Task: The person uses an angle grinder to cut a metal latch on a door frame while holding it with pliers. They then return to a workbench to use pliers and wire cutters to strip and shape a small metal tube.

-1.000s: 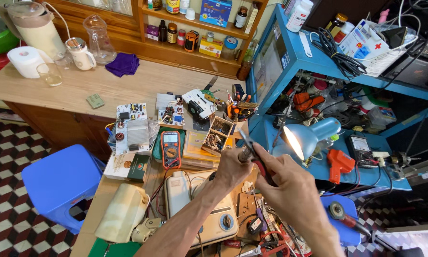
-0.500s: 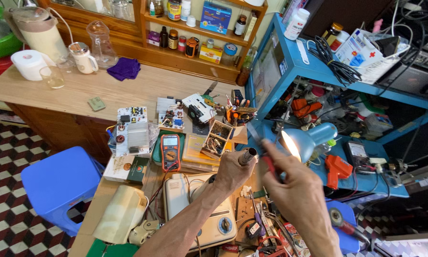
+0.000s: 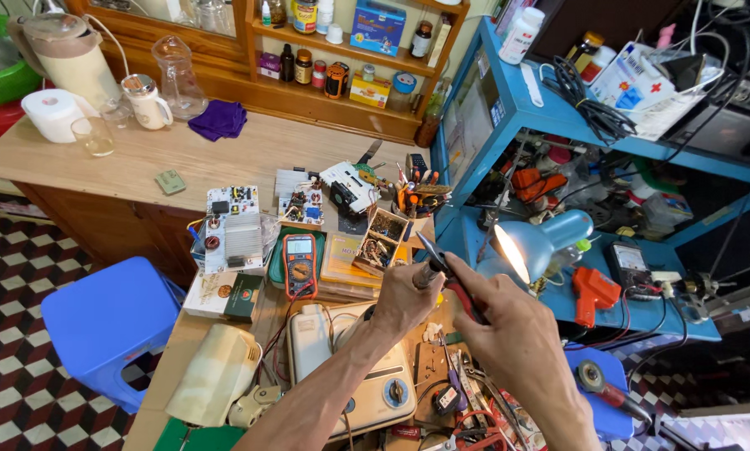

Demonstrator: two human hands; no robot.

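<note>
Both my hands are raised over a crowded workbench, close to a lit blue desk lamp (image 3: pixel 535 245). My left hand (image 3: pixel 404 298) pinches a small metal cylindrical part (image 3: pixel 426 273) between its fingertips. My right hand (image 3: pixel 512 334) grips red-handled pliers (image 3: pixel 448 280), and their dark jaws touch that small part from above. Below my forearms lies a cream-coloured appliance (image 3: pixel 366 372) with a dial, opened on the bench.
A multimeter (image 3: pixel 300 265) on a green pad, circuit boards (image 3: pixel 233 225), a parts box (image 3: pixel 379 240) and a tool cup (image 3: pixel 414 199) crowd the bench. A blue stool (image 3: pixel 108 326) stands at left. Blue metal shelving (image 3: pixel 550 117) with cables and meters fills the right.
The view and my hands have shifted slightly; my hands stay together near the lamp, still working pliers against the small part.
</note>
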